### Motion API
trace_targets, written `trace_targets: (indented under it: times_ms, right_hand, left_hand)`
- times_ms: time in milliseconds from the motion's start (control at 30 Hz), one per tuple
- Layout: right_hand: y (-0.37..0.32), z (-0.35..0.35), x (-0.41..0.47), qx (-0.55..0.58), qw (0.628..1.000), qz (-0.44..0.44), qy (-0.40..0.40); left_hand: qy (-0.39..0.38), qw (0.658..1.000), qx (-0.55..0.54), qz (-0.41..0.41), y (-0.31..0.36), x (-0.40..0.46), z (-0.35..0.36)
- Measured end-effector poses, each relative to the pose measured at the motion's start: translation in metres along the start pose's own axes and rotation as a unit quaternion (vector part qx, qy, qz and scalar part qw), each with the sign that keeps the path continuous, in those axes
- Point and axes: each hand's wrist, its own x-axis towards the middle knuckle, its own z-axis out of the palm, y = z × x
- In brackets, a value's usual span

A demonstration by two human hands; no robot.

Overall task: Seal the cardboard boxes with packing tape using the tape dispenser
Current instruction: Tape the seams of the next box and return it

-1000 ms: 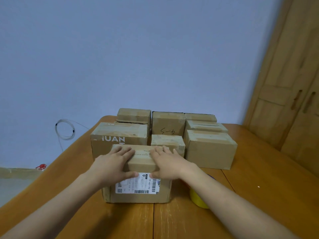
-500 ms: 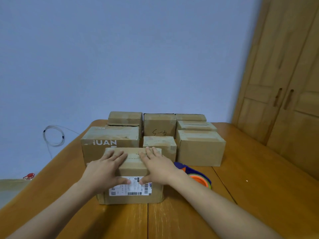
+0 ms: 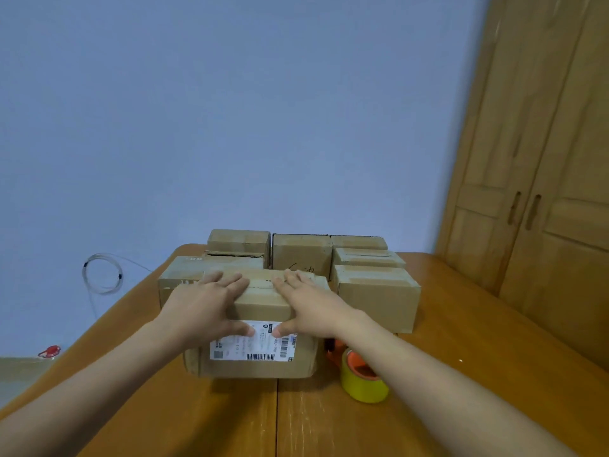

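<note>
Near box (image 3: 257, 361) label (image 3: 252, 344): white sticker with barcodes, print too small and blurred to read.
Far middle box (image 3: 301, 255) front: black handwritten scrawl, illegible.
Left box (image 3: 179, 278) front: white letters, hidden behind hand.

left hand (image 3: 204, 306) bare, right hand (image 3: 311, 308) bare, no sleeves, no rings

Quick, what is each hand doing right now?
Left hand: open, fingers flat on top of the box, thumb on its front.
Right hand: open, flat on the same box, thumb on its front.
</note>
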Motion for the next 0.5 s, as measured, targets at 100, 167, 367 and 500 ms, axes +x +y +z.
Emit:
trace_targets:
  times_ms: [100, 167, 367, 500]
  right_hand:
    - [0.005, -0.024, 0.000, -0.011, 1.000, 0.002, 0.027]
    - [0.012, -0.042, 0.001, -0.025, 0.999, 0.005, 0.042]
    - [0.047, -0.113, 0.010, -0.076, 0.993, 0.012, 0.084]
    - [0.072, -0.151, 0.020, -0.099, 0.988, 0.041, 0.107]
  left_hand:
    - [0.020, 1.000, 0.003, -0.006, 0.001, 0.007, -0.025]
    - [0.042, 0.999, 0.001, -0.006, 0.002, 0.015, -0.040]
    - [0.096, 0.995, -0.029, -0.013, 0.011, 0.070, -0.084]
    - [0.128, 0.991, -0.037, -0.005, 0.015, 0.115, -0.109]
